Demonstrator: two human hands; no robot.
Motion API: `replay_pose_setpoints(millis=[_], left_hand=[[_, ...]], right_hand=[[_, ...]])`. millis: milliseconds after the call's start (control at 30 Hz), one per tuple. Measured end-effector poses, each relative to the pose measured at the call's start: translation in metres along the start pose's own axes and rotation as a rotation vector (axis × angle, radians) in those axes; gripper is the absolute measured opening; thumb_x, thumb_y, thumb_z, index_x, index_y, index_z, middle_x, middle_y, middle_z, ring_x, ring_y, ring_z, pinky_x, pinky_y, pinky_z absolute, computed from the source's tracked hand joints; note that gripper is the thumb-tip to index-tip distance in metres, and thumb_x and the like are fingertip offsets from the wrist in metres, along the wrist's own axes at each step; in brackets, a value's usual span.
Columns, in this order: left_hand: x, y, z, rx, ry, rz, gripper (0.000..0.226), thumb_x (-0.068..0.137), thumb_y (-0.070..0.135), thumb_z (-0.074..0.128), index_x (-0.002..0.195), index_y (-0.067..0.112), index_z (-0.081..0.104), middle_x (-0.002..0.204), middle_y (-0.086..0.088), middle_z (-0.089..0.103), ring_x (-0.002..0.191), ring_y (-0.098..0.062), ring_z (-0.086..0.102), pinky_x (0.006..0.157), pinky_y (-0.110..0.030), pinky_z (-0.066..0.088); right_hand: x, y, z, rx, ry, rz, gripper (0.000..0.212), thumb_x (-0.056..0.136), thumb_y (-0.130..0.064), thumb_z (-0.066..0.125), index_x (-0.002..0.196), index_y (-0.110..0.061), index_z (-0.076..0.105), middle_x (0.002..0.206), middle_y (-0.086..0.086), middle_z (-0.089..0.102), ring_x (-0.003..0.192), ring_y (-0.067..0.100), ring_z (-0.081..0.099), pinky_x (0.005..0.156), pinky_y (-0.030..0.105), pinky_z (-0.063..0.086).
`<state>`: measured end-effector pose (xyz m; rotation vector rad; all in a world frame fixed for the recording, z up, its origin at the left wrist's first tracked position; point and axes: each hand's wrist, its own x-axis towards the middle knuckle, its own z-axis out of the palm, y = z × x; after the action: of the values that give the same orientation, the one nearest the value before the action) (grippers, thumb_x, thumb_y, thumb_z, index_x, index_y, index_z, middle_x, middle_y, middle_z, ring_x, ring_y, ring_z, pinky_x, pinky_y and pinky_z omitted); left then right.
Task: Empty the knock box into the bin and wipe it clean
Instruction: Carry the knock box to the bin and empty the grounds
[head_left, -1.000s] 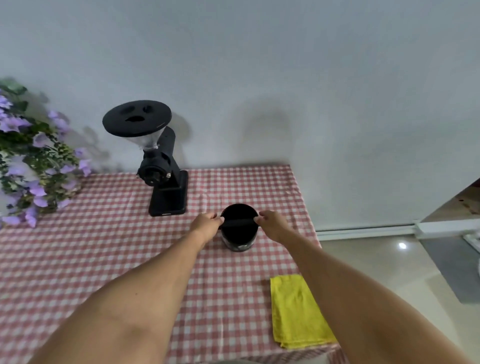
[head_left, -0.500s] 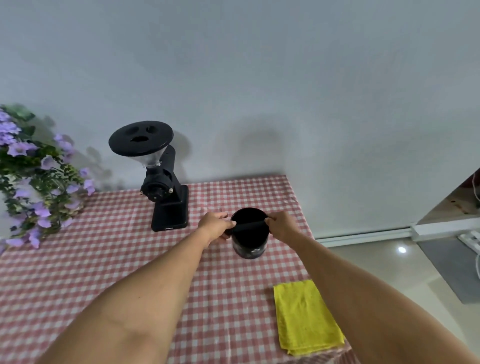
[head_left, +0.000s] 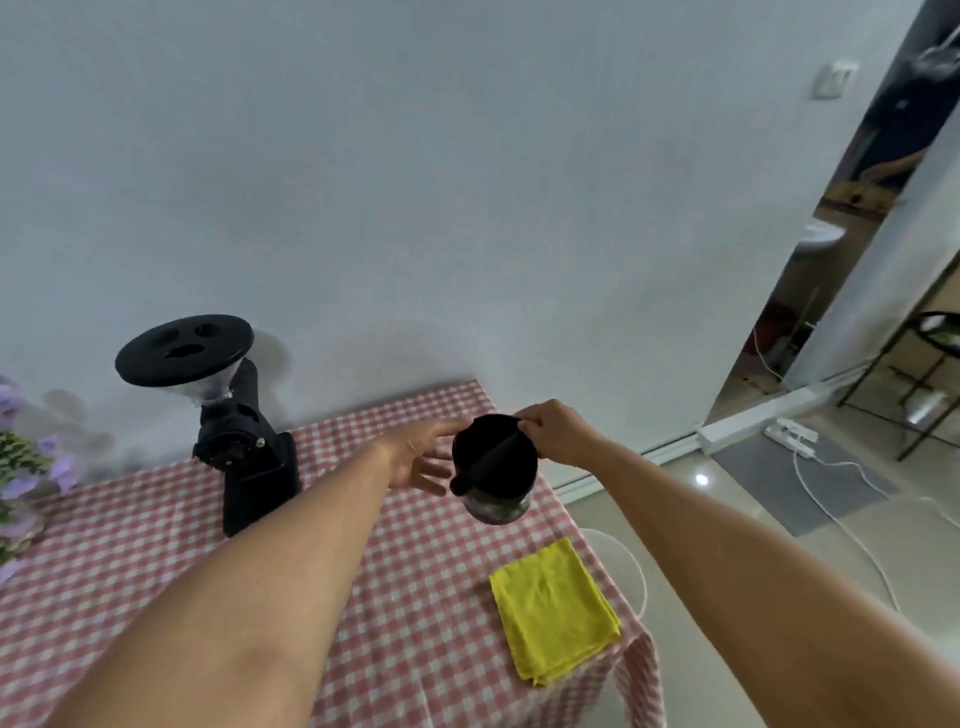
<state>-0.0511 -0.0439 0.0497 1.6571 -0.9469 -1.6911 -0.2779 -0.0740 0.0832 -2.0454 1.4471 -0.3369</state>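
Box (head_left: 494, 467) pinched at rim by right hand (head_left: 558, 434) only; left hand (head_left: 421, 457) open beside it. Risk: one-sided grip tilts box, spilling grounds.

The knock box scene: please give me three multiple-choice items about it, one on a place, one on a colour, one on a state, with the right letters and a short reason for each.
1. Where does the cloth lie?
A. at the table's right front corner
B. under the grinder
C. on the floor

2. What colour is the cloth?
A. blue
B. yellow
C. white

3. How is the knock box now?
A. standing on the table
B. lifted, held by the right hand
C. upside down on the cloth

Answers:
1 A: the cloth lies folded near the right front corner of the table, away from the grinder.
2 B: it is plainly yellow.
3 B: the knock box hangs above the table, the right hand gripping its rim, while the left hand is open beside it.
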Motion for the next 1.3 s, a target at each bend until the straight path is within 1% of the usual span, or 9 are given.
replay_pose_setpoints(millis=[100,233,367,533,700,933,1000,1100,1300], left_hand=[[-0.001,0.005,0.028,0.054,-0.176,-0.047,0.097,0.056,0.065,0.08,0.137,0.019,0.053,0.124,-0.014,0.064,0.099,-0.034,0.068,0.087,-0.051,0.057],[-0.002,0.008,0.064,0.029,-0.4,-0.115,0.093,0.062,0.057,0.08,0.14,0.015,0.05,0.133,-0.021,0.063,0.111,-0.039,0.066,0.091,-0.051,0.055],[0.005,0.012,0.098,-0.025,-0.521,-0.16,0.102,0.059,0.047,0.089,0.142,0.006,0.047,0.139,-0.028,0.057,0.117,-0.043,0.061,0.093,-0.054,0.054],[0.033,0.022,0.148,-0.028,-0.471,-0.134,0.104,0.057,0.045,0.09,0.142,0.01,0.041,0.137,-0.035,0.054,0.118,-0.048,0.061,0.102,-0.056,0.05],[0.06,0.026,0.208,-0.138,-0.326,-0.07,0.094,0.058,0.047,0.085,0.136,0.01,0.049,0.132,-0.036,0.058,0.094,-0.043,0.07,0.084,-0.05,0.059],[0.102,0.021,0.277,-0.284,-0.187,-0.063,0.065,0.07,0.045,0.079,0.122,0.012,0.058,0.119,-0.03,0.062,0.096,-0.042,0.068,0.071,-0.046,0.062],[0.114,0.015,0.287,-0.296,-0.172,-0.066,0.067,0.068,0.046,0.082,0.121,0.012,0.059,0.119,-0.03,0.062,0.096,-0.041,0.068,0.077,-0.048,0.062],[0.135,0.007,0.293,-0.303,-0.174,-0.099,0.079,0.057,0.047,0.086,0.123,0.012,0.059,0.125,-0.032,0.061,0.106,-0.043,0.064,0.104,-0.058,0.048],[0.182,0.005,0.29,-0.245,-0.225,-0.144,0.092,0.05,0.047,0.091,0.129,0.013,0.058,0.118,-0.029,0.06,0.109,-0.041,0.058,0.111,-0.056,0.04]], right_hand=[[-0.019,0.014,-0.017,0.06,-0.024,0.008,0.034,0.094,-0.009,0.043,0.107,-0.014,0.075,0.092,0.017,0.074,0.08,0.033,0.071,0.082,0.039,0.058],[-0.037,0.037,-0.036,0.149,-0.056,0.024,0.032,0.091,-0.006,0.046,0.103,-0.01,0.075,0.095,0.027,0.072,0.088,0.041,0.071,0.082,0.05,0.059],[-0.051,0.066,-0.056,0.2,-0.06,0.062,0.032,0.094,-0.005,0.047,0.111,-0.009,0.073,0.104,0.025,0.071,0.096,0.041,0.07,0.083,0.049,0.06],[-0.056,0.12,-0.084,0.368,0.016,0.146,0.029,0.097,-0.015,0.055,0.123,-0.013,0.068,0.111,0.011,0.07,0.103,0.027,0.068,0.084,0.042,0.06],[-0.062,0.19,-0.104,0.528,-0.051,0.284,0.036,0.093,-0.047,0.06,0.12,-0.024,0.066,0.107,0.001,0.071,0.09,0.023,0.066,0.084,0.038,0.055],[-0.051,0.285,-0.106,0.823,-0.14,0.4,0.032,0.095,-0.039,0.06,0.119,-0.019,0.065,0.097,0.018,0.066,0.085,0.033,0.065,0.081,0.043,0.055],[-0.045,0.3,-0.107,0.834,-0.151,0.403,0.029,0.096,-0.036,0.059,0.118,-0.018,0.065,0.094,0.017,0.066,0.083,0.032,0.065,0.075,0.04,0.055],[-0.03,0.322,-0.103,0.821,-0.164,0.42,0.03,0.097,-0.034,0.058,0.121,-0.017,0.066,0.093,0.017,0.066,0.081,0.032,0.064,0.07,0.036,0.055],[0.006,0.351,-0.09,0.847,-0.177,0.448,0.022,0.1,-0.03,0.054,0.115,-0.023,0.068,0.091,0.012,0.068,0.072,0.027,0.064,0.07,0.035,0.054]])
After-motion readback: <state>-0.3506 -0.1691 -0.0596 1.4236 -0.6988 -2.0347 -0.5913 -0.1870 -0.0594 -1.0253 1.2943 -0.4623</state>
